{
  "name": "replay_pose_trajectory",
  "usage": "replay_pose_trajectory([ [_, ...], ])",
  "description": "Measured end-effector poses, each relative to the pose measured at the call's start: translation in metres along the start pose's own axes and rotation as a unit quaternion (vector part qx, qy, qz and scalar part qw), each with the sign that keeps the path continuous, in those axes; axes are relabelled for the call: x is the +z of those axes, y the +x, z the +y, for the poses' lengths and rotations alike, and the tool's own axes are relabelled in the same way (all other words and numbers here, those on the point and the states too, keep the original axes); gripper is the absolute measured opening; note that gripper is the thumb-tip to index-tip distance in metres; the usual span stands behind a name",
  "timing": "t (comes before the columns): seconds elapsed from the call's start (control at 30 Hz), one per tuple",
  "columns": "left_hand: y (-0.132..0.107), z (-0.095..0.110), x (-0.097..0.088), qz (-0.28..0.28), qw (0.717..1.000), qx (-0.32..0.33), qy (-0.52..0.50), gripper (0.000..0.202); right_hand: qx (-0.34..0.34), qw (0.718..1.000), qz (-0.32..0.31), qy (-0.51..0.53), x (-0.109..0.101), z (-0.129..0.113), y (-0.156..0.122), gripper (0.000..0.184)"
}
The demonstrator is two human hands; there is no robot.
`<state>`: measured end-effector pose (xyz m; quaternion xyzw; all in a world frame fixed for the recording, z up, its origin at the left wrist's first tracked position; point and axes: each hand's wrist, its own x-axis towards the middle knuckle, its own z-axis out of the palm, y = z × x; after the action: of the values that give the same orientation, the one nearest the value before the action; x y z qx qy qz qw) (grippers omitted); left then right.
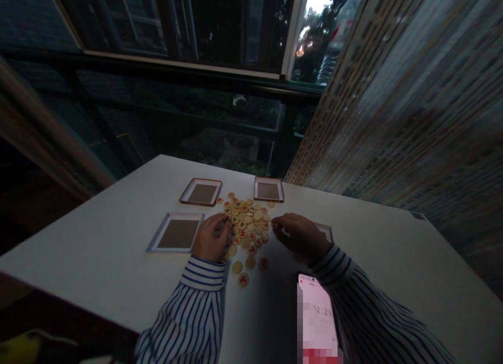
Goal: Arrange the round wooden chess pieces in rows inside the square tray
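A heap of round wooden Chinese chess pieces [248,219], marked in red or black or showing plain faces, lies on the white table [118,217]. At the heap's left edge my left hand [212,238] has its fingers curled, thumb and forefinger close together; anything between them is too small to make out. My right hand [301,235] is at the right edge, fingertips pinched beside the outer pieces. Whether a piece is in that pinch is hidden. A red-marked piece [243,279] lies loose in front of the heap, near a few others.
Shallow trays surround the heap: one at left [152,242], one at back left [186,190], one at back right [269,200], and one at right [327,230] partly behind my right hand. A lit phone [318,322] lies near my right forearm. Beyond are a window railing [196,78] and a curtain [393,102].
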<state>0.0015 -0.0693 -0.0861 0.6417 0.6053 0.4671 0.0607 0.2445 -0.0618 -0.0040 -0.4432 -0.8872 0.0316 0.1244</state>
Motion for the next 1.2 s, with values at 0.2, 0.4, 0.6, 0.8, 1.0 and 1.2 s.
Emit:
replay_pose_trajectory([
  [0.2,-0.003,0.000,0.004,-0.009,1.000,-0.012,0.015,0.025,-0.034,0.996,-0.076,-0.031,0.017,-0.008,0.028,0.025],
  [0.4,-0.004,0.002,0.005,-0.019,0.999,-0.012,0.033,0.023,-0.049,0.988,-0.137,-0.060,0.027,-0.020,0.051,0.028],
  [0.6,-0.004,0.002,0.004,-0.024,0.999,-0.006,0.043,0.022,-0.053,0.982,-0.158,-0.093,0.032,-0.027,0.068,0.027],
  [0.8,-0.004,0.001,0.004,-0.024,0.999,-0.007,0.040,0.022,-0.056,0.979,-0.174,-0.094,0.039,-0.031,0.079,0.027],
  [1.0,-0.003,0.002,0.003,-0.035,0.998,-0.011,0.049,0.023,-0.053,0.977,-0.187,-0.093,0.045,-0.031,0.084,0.031],
  [1.2,-0.003,0.001,0.003,-0.036,0.998,-0.007,0.044,0.023,-0.055,0.977,-0.183,-0.091,0.046,-0.031,0.086,0.032],
])
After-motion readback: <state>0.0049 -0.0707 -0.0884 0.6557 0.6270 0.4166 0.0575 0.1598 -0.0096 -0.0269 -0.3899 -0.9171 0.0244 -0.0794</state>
